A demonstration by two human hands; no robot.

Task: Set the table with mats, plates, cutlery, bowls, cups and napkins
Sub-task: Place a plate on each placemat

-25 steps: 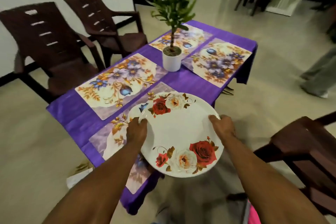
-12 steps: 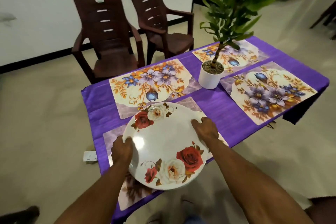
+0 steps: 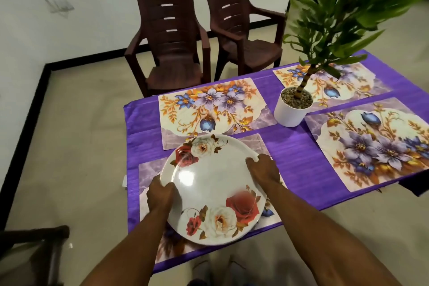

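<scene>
Your left hand [image 3: 160,195] and right hand [image 3: 263,169] each curl on the rim of the round white rose-printed plate [image 3: 213,189], which has come lower over the near-left floral mat [image 3: 148,169] on the purple worktop [image 3: 294,155]; placing seems close.

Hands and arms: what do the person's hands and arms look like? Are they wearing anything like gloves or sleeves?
Both arms are bare all the way up to the edge of the picture, with no sleeves showing. The left hand and the right hand wear no gloves. No watch or bracelet shows on either wrist, and no ring can be seen on the parts of the fingers that show.
</scene>
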